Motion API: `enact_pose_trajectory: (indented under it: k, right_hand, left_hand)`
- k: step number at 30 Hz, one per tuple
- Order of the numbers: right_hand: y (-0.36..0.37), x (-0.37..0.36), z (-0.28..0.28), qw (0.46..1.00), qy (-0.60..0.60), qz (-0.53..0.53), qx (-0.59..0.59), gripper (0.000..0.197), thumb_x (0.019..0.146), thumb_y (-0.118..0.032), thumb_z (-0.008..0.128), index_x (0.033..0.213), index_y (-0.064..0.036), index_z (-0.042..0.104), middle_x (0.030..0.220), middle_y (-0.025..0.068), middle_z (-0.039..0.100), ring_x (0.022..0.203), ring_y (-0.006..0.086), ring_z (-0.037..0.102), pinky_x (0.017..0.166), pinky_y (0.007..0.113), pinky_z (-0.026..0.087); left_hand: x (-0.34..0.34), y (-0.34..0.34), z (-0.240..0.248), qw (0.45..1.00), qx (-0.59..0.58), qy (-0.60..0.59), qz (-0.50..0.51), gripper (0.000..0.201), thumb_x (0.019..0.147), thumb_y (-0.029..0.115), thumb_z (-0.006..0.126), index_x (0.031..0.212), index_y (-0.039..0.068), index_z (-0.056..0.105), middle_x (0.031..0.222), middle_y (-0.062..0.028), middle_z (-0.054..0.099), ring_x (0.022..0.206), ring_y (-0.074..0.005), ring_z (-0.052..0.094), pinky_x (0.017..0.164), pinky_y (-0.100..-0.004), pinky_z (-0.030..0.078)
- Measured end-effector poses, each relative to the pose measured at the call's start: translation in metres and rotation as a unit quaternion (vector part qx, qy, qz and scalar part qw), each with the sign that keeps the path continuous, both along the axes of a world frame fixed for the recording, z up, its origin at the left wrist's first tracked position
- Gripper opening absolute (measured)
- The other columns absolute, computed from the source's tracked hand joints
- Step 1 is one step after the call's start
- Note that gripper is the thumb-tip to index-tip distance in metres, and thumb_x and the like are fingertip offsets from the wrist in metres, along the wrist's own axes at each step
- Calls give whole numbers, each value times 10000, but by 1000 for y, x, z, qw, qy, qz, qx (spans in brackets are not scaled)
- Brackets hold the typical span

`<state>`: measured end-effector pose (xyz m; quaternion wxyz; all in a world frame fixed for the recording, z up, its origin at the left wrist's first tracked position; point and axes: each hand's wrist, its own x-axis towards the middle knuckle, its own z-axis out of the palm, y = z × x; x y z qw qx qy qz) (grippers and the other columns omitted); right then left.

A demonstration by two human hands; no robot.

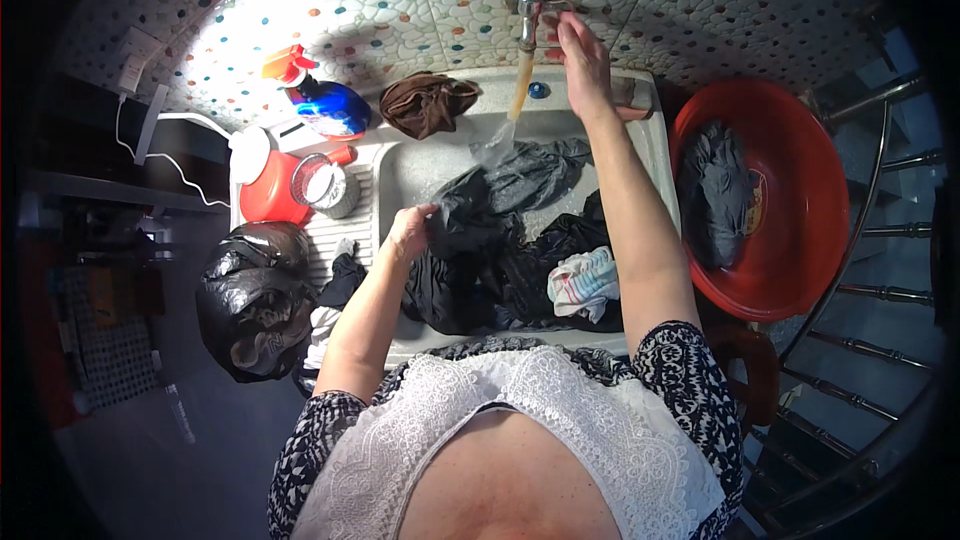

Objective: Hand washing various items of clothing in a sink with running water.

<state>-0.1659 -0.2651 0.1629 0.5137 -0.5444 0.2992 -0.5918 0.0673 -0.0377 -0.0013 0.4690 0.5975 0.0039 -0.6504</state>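
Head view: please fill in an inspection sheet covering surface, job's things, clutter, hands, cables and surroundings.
Surface: pale sink with ribbed drainboard.
Job's things: gray garment near the faucet's running water; black clothes and white patterned garment in sink.
Clutter: blue spray bottle, brown cloth, black plastic bag.
Hands: left hand grips gray garment; right hand, fingers extended, at faucet, contact unclear.
Cables: white cord near wall outlet.
Surroundings: red basin holding dark garment; metal railing beyond.

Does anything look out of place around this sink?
One mild oddity: a pale patterned cloth lies among the dark clothes in the sink, standing out by its colour. I see nothing clearly damaged or spilled.
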Motion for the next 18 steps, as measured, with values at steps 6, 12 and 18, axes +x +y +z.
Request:
enact_pose_trajectory:
  k: [6, 12, 18]
  right_hand:
    - [108, -9, -151, 944, 241, 48, 222, 141, 757, -102, 492, 719, -32, 608, 590, 48, 594, 555, 144, 568, 528, 295, 453]
    - [219, 22, -209, 760, 645, 69, 49, 555, 706, -153, 549, 1245, -58, 461, 1123, 239, 559, 1052, 366, 538, 947, 409, 396]
    - [185, -2, -215, 843, 474, 160, 198, 302, 718, -129, 517, 974, -1, 613, 973, 230, 623, 936, 342, 606, 799, 382, 466]
  left_hand:
    - [-18, 0, 28, 990, -33, -106, -83, 161, 801, 138, 606, 841, -17, 591, 741, -77, 592, 606, -184, 576, 607, -342, 501]
    - [-31, -2, 61, 991, -93, -81, -55, 181, 847, 153, 556, 875, -22, 593, 767, -87, 628, 643, -182, 611, 609, -319, 508]
    - [-18, -21, 87, 994, -101, 15, -29, 213, 867, 164, 509, 854, -37, 576, 771, -135, 632, 679, -258, 623, 676, -402, 523]
